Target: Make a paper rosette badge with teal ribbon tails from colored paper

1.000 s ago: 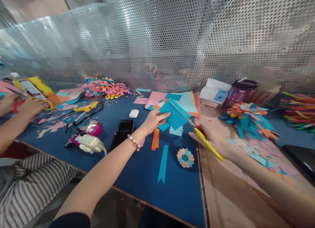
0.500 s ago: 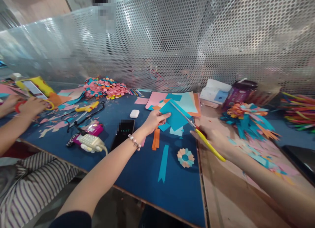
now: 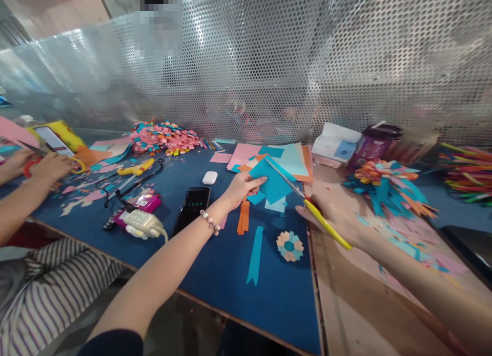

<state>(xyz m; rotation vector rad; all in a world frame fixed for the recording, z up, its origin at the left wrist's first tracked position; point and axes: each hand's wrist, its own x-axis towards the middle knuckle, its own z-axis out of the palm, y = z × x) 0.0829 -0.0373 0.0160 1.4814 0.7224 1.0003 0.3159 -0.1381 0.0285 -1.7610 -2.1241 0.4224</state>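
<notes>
Between thumb and fingers, my left hand pinches a sheet of blue paper above the blue tabletop. My right hand is closed round the yellow handles of a pair of scissors, whose blades reach into the blue sheet along its upper right side. Nearer to me lie a blue paper strip with a notched end, orange strips and a peach-and-light-blue paper flower. Behind the sheet is a stack of pink, orange and pale blue paper.
A phone, a white earbud case and a glue gun lie to the left, near a power strip. A co-worker's hand with scissors is at far left. A paper-strip bunch and a dark cup stand right.
My hands, the scissors and the blue sheet have stayed nearly in place. At far left, the co-worker's pink paper has been raised.
</notes>
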